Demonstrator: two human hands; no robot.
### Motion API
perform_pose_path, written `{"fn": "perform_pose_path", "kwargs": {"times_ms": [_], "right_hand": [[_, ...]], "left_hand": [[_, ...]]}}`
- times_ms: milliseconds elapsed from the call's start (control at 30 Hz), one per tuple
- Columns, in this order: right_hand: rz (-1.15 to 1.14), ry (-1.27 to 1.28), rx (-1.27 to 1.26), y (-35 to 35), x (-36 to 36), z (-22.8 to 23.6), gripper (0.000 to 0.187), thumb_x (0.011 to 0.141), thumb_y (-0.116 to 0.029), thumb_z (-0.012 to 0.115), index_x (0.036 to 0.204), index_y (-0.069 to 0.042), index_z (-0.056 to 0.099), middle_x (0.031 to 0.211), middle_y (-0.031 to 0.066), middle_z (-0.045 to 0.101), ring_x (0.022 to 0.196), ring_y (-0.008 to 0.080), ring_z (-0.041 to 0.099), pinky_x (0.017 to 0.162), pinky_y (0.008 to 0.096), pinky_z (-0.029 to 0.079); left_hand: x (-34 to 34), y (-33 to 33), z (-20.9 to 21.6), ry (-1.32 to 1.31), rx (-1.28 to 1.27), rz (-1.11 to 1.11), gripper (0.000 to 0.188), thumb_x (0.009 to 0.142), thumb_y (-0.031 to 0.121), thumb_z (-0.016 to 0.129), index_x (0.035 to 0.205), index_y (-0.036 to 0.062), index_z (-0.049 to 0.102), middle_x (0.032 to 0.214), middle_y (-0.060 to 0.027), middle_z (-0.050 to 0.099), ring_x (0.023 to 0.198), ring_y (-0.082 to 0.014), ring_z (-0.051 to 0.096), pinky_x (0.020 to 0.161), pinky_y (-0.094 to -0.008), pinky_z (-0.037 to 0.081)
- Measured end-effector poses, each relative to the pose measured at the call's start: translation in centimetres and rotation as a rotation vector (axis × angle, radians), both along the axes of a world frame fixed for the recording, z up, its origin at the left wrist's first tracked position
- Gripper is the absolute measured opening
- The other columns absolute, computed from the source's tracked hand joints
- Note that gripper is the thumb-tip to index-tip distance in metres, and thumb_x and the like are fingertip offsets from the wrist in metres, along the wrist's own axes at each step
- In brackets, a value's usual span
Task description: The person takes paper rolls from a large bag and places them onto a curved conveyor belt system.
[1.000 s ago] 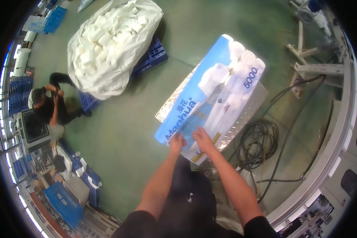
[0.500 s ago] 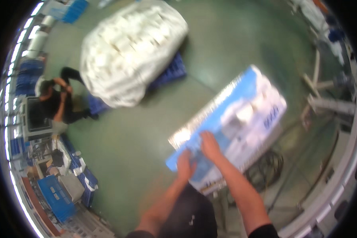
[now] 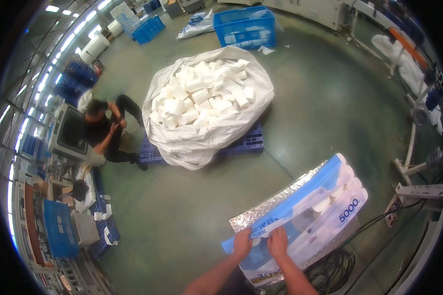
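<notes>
A long plastic bag (image 3: pixel 300 206), printed blue and white, lies over a bench with a silvery tread-plate top (image 3: pixel 253 215). Rounded white rolls bulge along its far right end, and a white roll end (image 3: pixel 322 204) shows near its middle. My left hand (image 3: pixel 241 243) is closed on the blue film at the bag's near left end. Just to its right, my right hand (image 3: pixel 277 242) grips the same film with its fingers bent. The fingertips of both hands are partly hidden by the film.
Beyond the bench, a big white sack (image 3: pixel 192 142) full of white rolls stands on a blue pallet (image 3: pixel 246 142). A seated person (image 3: pixel 108 128) is left of it. A blue crate (image 3: pixel 244 29) stands farther back. Black cables (image 3: pixel 332 268) coil on the floor at right.
The view has tilted up, so the bag and sack sit lower in it. My hands remain at the bag's near left end; my right hand has closed on the film.
</notes>
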State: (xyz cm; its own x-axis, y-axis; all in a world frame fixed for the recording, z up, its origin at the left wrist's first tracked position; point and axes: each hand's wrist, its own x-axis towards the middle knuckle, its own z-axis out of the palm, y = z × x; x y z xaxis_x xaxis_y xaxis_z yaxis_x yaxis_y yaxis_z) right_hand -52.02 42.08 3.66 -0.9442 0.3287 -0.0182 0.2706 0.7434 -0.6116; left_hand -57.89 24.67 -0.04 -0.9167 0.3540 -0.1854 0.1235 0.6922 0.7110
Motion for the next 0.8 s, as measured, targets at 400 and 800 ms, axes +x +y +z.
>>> {"fn": "perform_pose_path", "kwargs": {"times_ms": [400,800], "right_hand": [[0.513,-0.054,0.264,3.1,-1.0,-2.7,0.040,0.086,-0.015,0.057,0.124,-0.007,0.064,0.141,0.0139,0.054,0.138,0.0320,0.045,0.111,0.0551,0.037],[0.616,-0.199,0.246,4.7,2.6,-0.9,0.048,0.092,-0.018,0.053,0.140,-0.014,0.055,0.144,0.0043,0.050,0.144,0.0270,0.036,0.118,0.0556,0.029]], "left_hand": [[-4.0,-1.9,-8.7,-0.259,-0.175,0.075,0.051,0.086,0.016,0.068,0.132,-0.0005,0.050,0.121,-0.0277,0.061,0.115,-0.0419,0.058,0.099,-0.0473,0.045],[7.8,-0.1,6.9,-0.097,-0.096,-0.515,0.080,0.075,0.005,0.078,0.145,0.0041,0.040,0.138,-0.0252,0.046,0.126,-0.0445,0.046,0.103,-0.0492,0.043]]}}
